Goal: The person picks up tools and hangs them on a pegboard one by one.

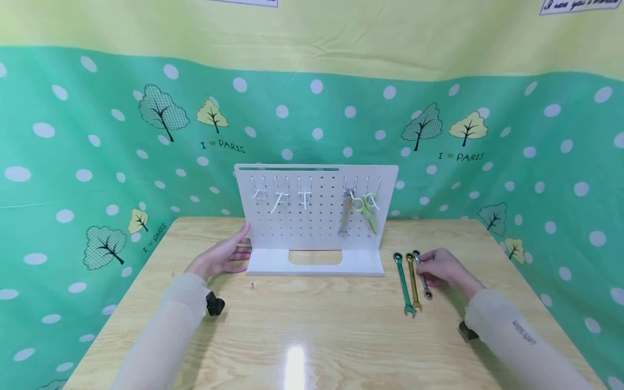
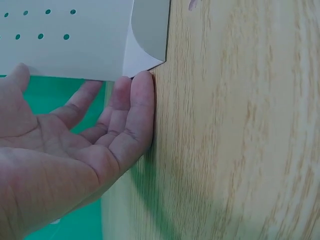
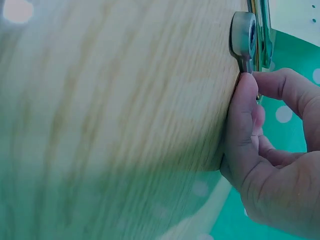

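Polka-dot green and yellow fabric backdrop [image 1: 317, 103] behind, pale wood-grain table [image 1: 322, 319] below. Far left: left forearm in an off-white sleeve [image 1: 168, 319], small black block [image 1: 214, 304] at the wrist. Left hand [image 1: 225, 255] at the left edge of the white perforated pegboard [image 1: 317, 230]; grip spread, thumb up, fingertips touching the edge, lowest ones at the base corner.

Pegboard stands upright on its flat white base [image 1: 268, 261], which has a rounded cutout in the middle. Long slot along the top. Across the board: three white hooks side by side, left one [image 1: 259, 192], middle one [image 1: 280, 199], right one [image 1: 305, 198]. Right of a bare patch, a tool with a silver head and dull brownish shaft [image 1: 345, 214] hangs from a hook, then light green scissors [image 1: 370, 219], handles up, blades down.

Right of the base, on the table: green metal wrench [image 1: 403, 281], gold metal wrench [image 1: 413, 281], shorter silver metal wrench [image 1: 428, 294], near-parallel, close together. Right hand [image 1: 446, 266] has its grip pinching the silver one mid-shank, thumb against fingers; can't tell if it's off the table. Off-white sleeve behind that hand too.
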Demonstrator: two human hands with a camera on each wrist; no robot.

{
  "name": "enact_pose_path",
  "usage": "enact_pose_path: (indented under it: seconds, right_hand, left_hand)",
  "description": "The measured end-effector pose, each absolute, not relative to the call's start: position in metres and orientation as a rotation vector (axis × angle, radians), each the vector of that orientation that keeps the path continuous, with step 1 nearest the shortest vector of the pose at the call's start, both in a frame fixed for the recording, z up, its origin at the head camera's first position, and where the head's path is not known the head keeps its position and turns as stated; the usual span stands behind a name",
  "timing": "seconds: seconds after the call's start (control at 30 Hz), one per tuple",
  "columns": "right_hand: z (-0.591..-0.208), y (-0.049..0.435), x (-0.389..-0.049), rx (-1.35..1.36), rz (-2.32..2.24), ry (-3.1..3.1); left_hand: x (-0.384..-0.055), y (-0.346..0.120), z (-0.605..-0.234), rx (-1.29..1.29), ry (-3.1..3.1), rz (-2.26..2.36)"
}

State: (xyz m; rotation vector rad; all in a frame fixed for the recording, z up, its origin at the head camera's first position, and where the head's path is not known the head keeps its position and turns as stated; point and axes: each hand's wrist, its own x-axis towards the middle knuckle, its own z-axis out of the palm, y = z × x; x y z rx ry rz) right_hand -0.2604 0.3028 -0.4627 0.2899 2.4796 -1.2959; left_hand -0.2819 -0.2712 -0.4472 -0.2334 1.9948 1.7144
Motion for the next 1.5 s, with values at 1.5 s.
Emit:
enact_pose_path:
  seconds: [1.5]
  right_hand:
    - [-0.416,0.289,-0.247,0.030,-1.705,2.059]
  left_hand:
    - [-0.278,-0.269,-0.447,-0.201,2.024,1.684]
